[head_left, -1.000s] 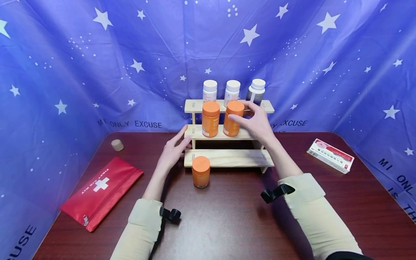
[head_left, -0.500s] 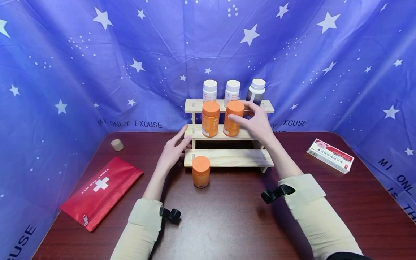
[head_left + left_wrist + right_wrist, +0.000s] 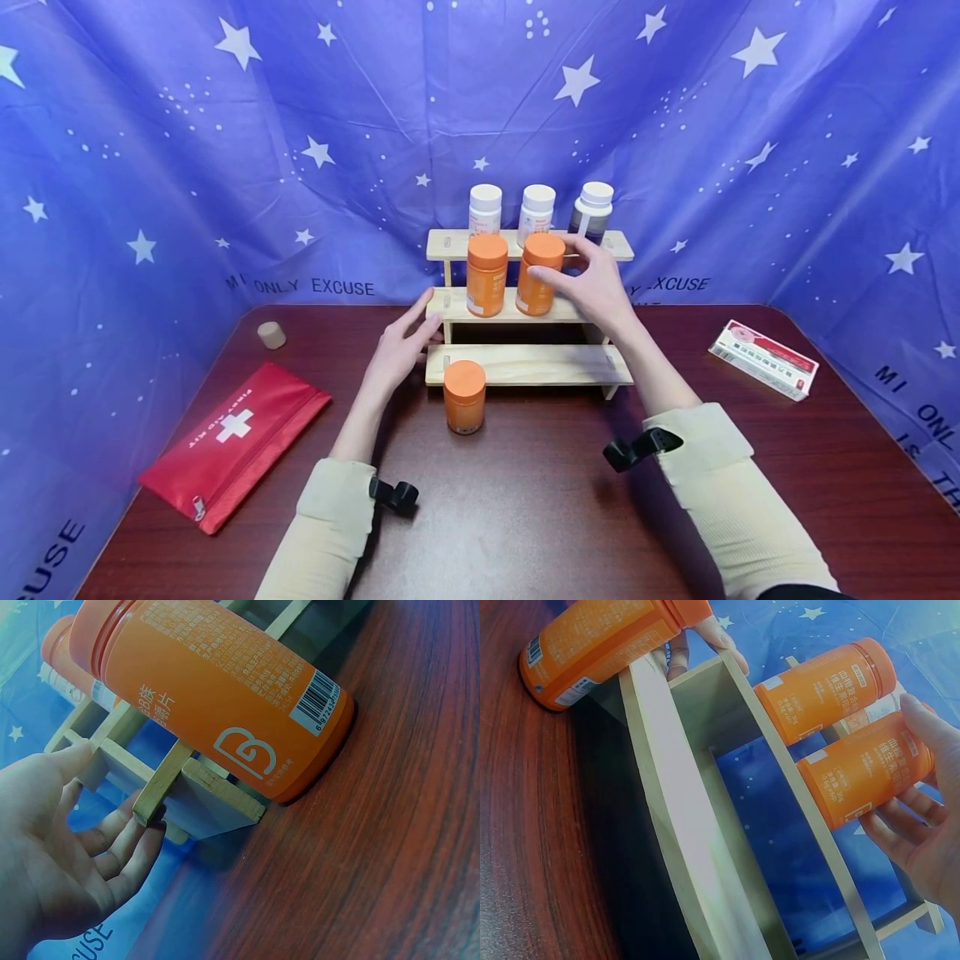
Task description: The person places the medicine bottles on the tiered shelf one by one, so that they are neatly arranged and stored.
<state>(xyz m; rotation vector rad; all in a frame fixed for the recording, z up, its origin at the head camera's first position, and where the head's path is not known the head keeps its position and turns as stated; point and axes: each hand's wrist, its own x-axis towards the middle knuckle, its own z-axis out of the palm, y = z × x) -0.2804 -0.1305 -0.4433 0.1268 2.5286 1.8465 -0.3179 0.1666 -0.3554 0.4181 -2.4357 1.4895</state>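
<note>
A three-tier wooden rack (image 3: 555,365) stands at the back of the table. My right hand (image 3: 600,287) holds an orange pill bottle (image 3: 531,293) upright on the middle tier; in the right wrist view its thumb and fingers lie around the bottle's cap end. Left of it on that tier is a second orange bottle (image 3: 485,287). At the rack's left end, my left hand (image 3: 52,847) grips the wood, its fingers curled against a shelf end and its thumb by the shelf above. A third orange bottle (image 3: 464,404) stands on the table before the bottom tier.
Two white bottles (image 3: 485,204) and a dark-labelled bottle (image 3: 592,212) stand on the top tier. A red first aid pouch (image 3: 236,442) and a small beige cylinder (image 3: 271,335) lie to the left. On the right lies a red-and-white box (image 3: 763,360). Blue starred cloth surrounds the table.
</note>
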